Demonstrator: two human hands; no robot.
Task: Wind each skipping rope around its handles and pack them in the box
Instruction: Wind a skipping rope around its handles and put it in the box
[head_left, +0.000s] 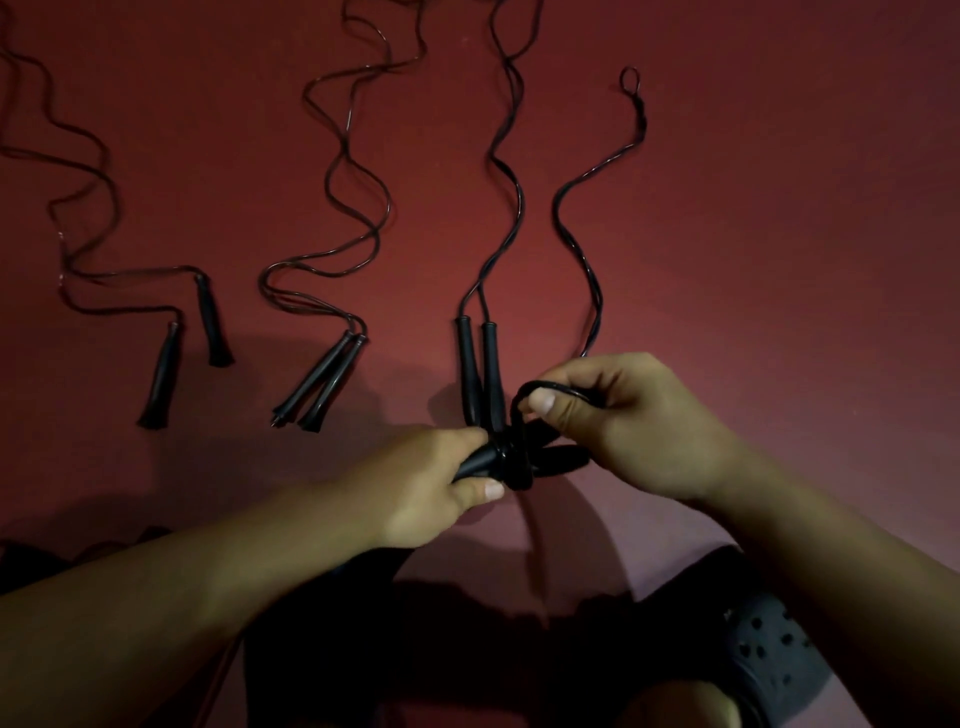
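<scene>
Left hand (441, 478) gripping rope handles (480, 462), right hand (618, 415) pinching cord loop (524, 395)

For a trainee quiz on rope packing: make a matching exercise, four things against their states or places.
Things:
1. left hand
2. right hand
3. far-left rope handles
4. free rope end loop

States or places:
A. lying apart from each other on the red floor
B. pinches a loop of black rope
C. far from the hands, near the top of the view
D. grips the handles being wound

Pairs: 1-D, 2-B, 3-A, 4-C
</scene>
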